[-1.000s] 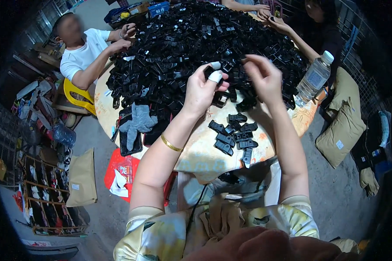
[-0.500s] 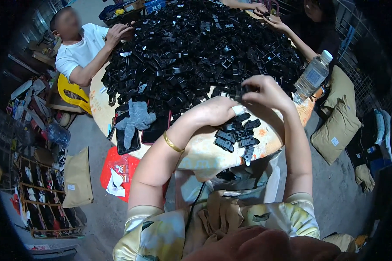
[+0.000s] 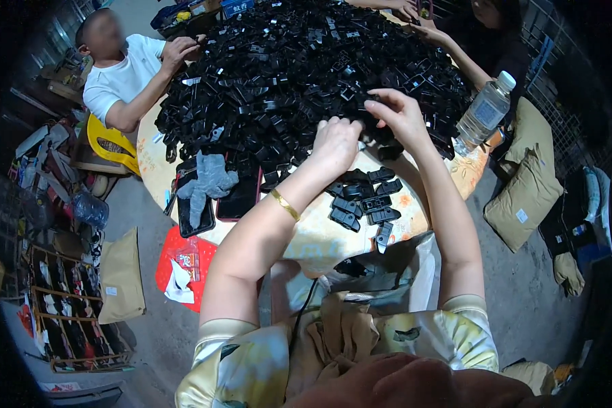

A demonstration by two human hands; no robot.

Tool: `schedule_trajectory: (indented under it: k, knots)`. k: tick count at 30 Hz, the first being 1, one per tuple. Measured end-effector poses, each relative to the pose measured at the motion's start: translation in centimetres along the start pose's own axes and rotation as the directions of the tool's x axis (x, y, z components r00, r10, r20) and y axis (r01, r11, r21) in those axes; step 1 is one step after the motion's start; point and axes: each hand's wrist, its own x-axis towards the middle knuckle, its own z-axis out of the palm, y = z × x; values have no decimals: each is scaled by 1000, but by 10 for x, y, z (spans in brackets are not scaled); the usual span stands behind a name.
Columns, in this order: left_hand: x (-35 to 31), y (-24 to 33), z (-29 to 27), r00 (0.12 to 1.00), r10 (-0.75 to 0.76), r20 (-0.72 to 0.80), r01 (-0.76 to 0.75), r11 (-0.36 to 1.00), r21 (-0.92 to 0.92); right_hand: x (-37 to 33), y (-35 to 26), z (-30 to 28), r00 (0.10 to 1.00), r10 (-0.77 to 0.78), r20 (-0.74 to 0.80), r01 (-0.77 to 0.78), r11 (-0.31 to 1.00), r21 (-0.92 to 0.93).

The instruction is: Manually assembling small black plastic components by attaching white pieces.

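Note:
A large heap of small black plastic parts (image 3: 272, 88) covers most of the round table (image 3: 306, 238). At its near edge, my left hand (image 3: 336, 144) is closed with knuckles up; its fingertips and anything in them are hidden. My right hand (image 3: 402, 121) is just to the right, thumb and index finger apart at the heap, with black parts behind and between them. A blurred dark piece shows between my hands, and I cannot tell which hand touches it. Below my hands, a small group of black clip-like parts (image 3: 376, 203) lies apart from the heap.
A grey cloth glove (image 3: 207, 187) lies over dark phone-like items on the left. A clear bottle (image 3: 486, 112) stands at the table's right edge. Co-workers' hands (image 3: 180, 53) reach the heap from far left and far right. A red stool (image 3: 173, 262) and tan sacks (image 3: 523, 204) are on the floor.
Both hands have moved farther out toward the heap, the left also shifting leftward. The right thumb and index finger have come to the heap's parts. The small group of parts looks unchanged.

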Motion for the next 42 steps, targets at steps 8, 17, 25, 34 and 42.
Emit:
schedule_trajectory:
  k: [8, 17, 25, 34, 42]
  knots:
    - [3, -7, -23, 874, -447, 189, 309, 211, -927, -15, 9, 7, 994, -108, 9, 108, 994, 23]
    - [-2, 10, -43, 928, -346, 141, 130, -56, -990, -20, 7, 14, 999, -46, -21, 50, 974, 223]
    - [-2, -1, -47, 948, -297, 113, 174, 188, -967, -22, 2, 5, 950, -308, -51, 290, 930, -225]
    - [-6, 7, -42, 944, -299, 143, 227, 269, -936, -31, -11, 11, 973, -120, 198, 69, 967, 247]
    - [-5, 9, -47, 914, -347, 211, 281, 164, -946, -27, 0, 13, 977, -208, 46, 209, 977, -38]
